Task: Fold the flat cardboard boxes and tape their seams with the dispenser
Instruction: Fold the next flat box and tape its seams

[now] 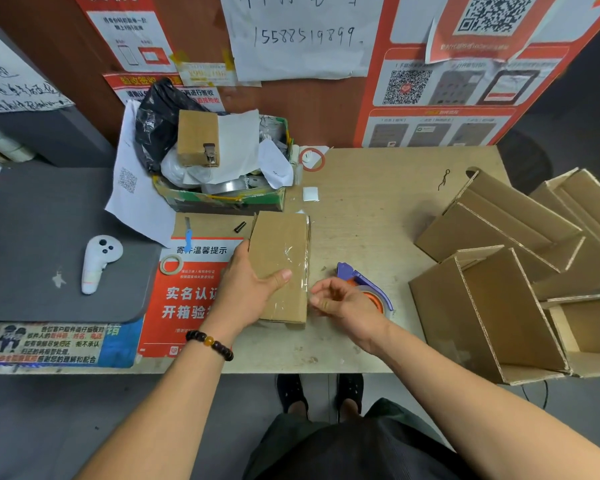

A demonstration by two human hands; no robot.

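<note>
1. The small brown cardboard box (280, 265) lies near the middle of the pale wooden table (378, 209), its broad face up and a strip of clear shiny tape running along its right side – the seam looks already covered.
2. The left hand (253, 285) rests on the box's left half, thumb laid across the top and fingers wrapped round the left edge, which I take as steadying it so it cannot slide.
3. The right hand (340, 301) hovers just beside the box's right edge, fingers loosely curled and holding nothing that I can see.
4. The purple and orange tape dispenser (368, 289) sits on the table just behind that hand – within easy reach for the next seam.
5. The folded open brown cardboard boxes (499, 271) are stacked at the table's right end, apparently set out of the working area.
6. A white handheld controller (99, 263) lies on the grey mat (32, 237) at left.
</note>
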